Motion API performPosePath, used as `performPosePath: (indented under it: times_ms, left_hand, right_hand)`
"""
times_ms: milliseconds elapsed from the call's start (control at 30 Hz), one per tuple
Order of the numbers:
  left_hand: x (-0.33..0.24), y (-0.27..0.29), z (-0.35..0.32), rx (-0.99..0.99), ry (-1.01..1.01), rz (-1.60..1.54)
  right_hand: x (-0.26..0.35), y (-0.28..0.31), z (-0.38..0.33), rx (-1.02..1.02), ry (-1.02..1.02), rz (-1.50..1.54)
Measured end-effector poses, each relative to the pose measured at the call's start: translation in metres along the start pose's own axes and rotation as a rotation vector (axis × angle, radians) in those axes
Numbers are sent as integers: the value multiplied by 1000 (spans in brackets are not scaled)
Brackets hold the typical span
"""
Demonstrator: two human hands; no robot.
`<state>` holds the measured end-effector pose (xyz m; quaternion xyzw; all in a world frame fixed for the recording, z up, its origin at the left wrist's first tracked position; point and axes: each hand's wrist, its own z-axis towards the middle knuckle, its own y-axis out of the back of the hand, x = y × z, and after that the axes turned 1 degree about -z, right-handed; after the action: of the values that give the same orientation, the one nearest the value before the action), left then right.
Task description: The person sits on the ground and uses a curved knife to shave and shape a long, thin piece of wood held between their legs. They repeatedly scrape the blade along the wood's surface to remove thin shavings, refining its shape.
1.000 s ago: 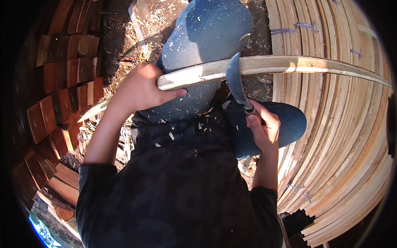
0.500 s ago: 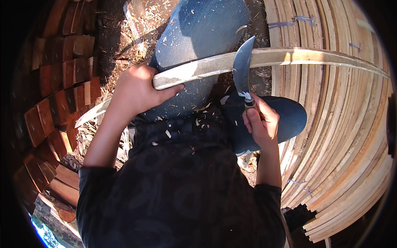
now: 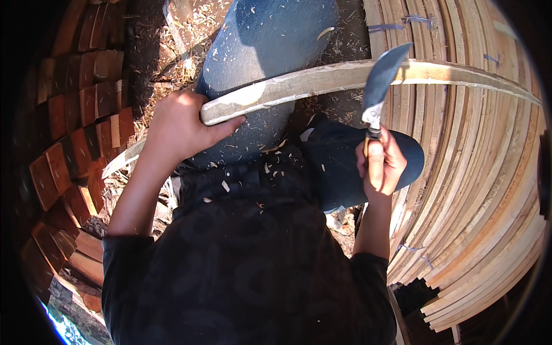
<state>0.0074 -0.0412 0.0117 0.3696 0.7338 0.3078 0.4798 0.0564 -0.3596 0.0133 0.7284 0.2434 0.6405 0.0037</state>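
My left hand is closed round the near end of a long pale wooden strip, its thumb along the lower edge. The strip crosses above my left thigh and runs off to the far right. In my right hand is a knife with a broad curved blade, gripped by its short handle. Its blade points up and overlaps the strip in view; whether it touches the wood I cannot tell. Pale shavings lie on my dark clothes and on my blue trousers.
A large stack of long wooden strips, some tied with purple bands, fills the right side. Stacked reddish-brown wood blocks stand on the left. Wood shavings cover the ground ahead. Another pale piece of wood pokes out beside my left forearm.
The knife and my right hand have moved right along the strip, and the blade has tilted further right. My left hand and the strip's held end have shifted slightly left.
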Motion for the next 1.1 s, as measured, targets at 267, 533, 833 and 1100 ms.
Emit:
performPosePath:
  times_ms: [267, 533, 833, 1100]
  left_hand:
    - [-6, 1, -1, 13, 33, 23]
    - [-3, -1, -3, -8, 16, 59]
    - [-4, -2, -3, -13, 22, 13]
    - [-5, 0, -2, 12, 32, 6]
  right_hand:
    - [-7, 9, -7, -116, -103, 363]
    - [-5, 20, 1, -177, -33, 224]
    - [-16, 46, 11, -95, -7, 85]
    - [-15, 70, 22, -26, -17, 257]
